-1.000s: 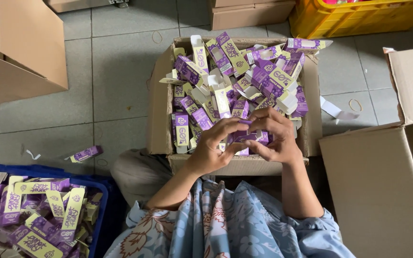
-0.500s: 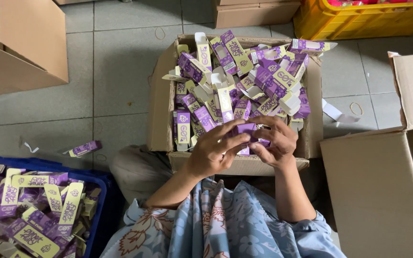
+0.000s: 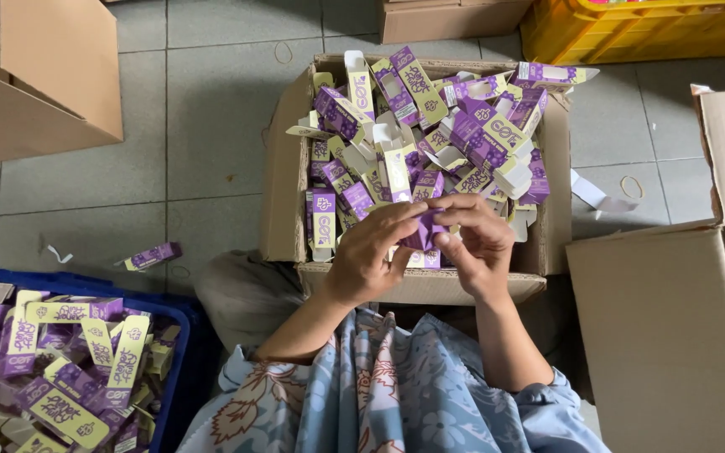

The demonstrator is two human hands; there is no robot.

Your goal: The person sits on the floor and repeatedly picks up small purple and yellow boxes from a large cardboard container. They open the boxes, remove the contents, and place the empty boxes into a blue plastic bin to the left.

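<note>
Grey floor tiles (image 3: 211,126) with thin grout lines fill the upper left of the frame, a stray purple carton (image 3: 153,255) lying flat on them. At centre an open corrugated cardboard box (image 3: 283,184) brims with small purple-and-cream folding cartons (image 3: 455,126), glossy and angular. Just above its near edge, the left hand (image 3: 367,252) and right hand (image 3: 480,247) pinch one small purple carton (image 3: 426,228) between curled fingers. A blue plastic crate (image 3: 179,323) of flattened cartons sits lower left; a yellow crate (image 3: 631,29) upper right.
</note>
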